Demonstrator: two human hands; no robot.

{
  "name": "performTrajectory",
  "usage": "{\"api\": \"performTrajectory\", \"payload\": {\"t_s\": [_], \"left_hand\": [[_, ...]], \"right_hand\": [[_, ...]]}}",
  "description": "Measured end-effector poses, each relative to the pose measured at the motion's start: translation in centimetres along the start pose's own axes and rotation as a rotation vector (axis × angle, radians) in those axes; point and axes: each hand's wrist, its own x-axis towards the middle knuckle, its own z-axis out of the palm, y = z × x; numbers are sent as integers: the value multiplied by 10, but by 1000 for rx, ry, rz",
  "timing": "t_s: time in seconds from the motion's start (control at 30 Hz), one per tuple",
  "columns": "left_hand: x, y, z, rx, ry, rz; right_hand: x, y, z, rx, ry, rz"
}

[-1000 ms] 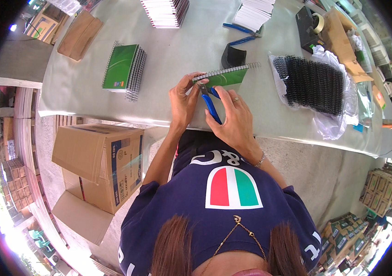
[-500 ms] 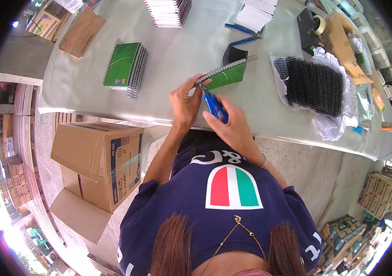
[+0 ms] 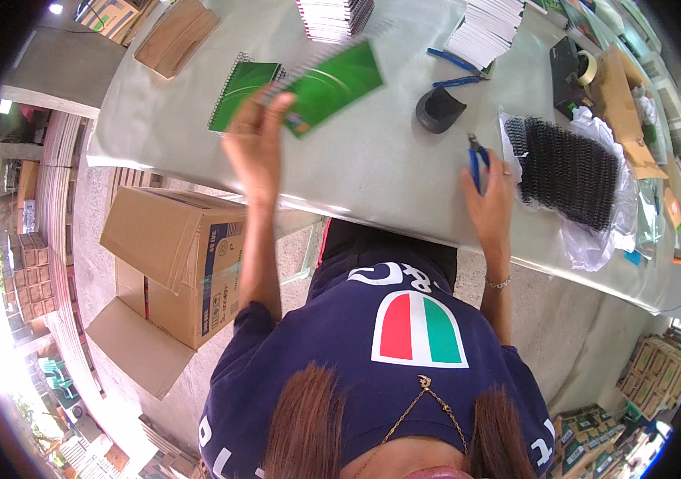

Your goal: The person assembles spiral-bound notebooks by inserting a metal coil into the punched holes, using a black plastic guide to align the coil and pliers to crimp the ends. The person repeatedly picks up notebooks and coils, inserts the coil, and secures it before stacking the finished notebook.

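My left hand (image 3: pixel 256 144) is closed on a green spiral notebook (image 3: pixel 336 88), blurred by motion, pinched at its left end. It is held up next to a stack of green spiral notebooks (image 3: pixel 243 96), partly covering it. Over on the right, my right hand (image 3: pixel 490 195) grips blue-handled pliers (image 3: pixel 476 164), jaws pointing away from me, low over the table. Just right of that hand lies a pile of black wire coils (image 3: pixel 570 168) on white wrapping. A black curved holder (image 3: pixel 440 110) stands on the table between my hands.
White page blocks (image 3: pixel 486 30) stand at the back with blue-handled tools (image 3: pixel 458 81) beside them. A brown board (image 3: pixel 176 38) lies far left. A black box with a tape roll (image 3: pixel 570 78) is at far right. An opened carton (image 3: pixel 172 263) stands below the table's left front edge.
My hands have moved apart. The left carried the notebook leftward to the stack, while the right took the pliers away from its coil and off to the right.
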Motion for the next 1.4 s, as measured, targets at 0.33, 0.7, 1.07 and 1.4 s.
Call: {"api": "performTrajectory", "payload": {"t_s": [0.33,0.7,1.07,1.4], "left_hand": [[125,-12,-86,280,-200,266],[159,-56,-39,573,-672,199],[156,-82,-30,612,-675,472],[154,-96,-20,634,-657,472]], "right_hand": [[-1,10,9,-143,128,9],[0,12,9,-170,128,16],[-1,11,8,-180,115,20],[-1,11,8,-193,143,-27]]}}
